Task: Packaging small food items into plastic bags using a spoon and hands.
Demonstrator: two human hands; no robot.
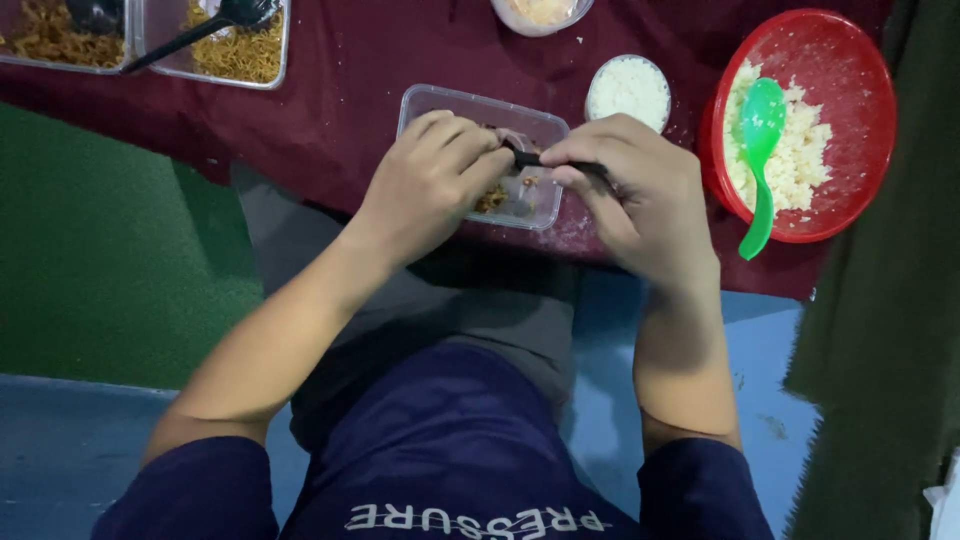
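Both hands are meeting over the clear plastic container [447, 103]. The right hand [640, 195] is pinching a black utensil [527, 159] (food below it); the left hand [432, 178] is curling onto its tip

A red bowl [860, 90] of rice is sitting on the dark red surface [340, 90], with a green spoon [760, 150] lying in it. A small white cup [628, 90] is standing beside it. Two noodle trays [150, 62] are sitting far left.
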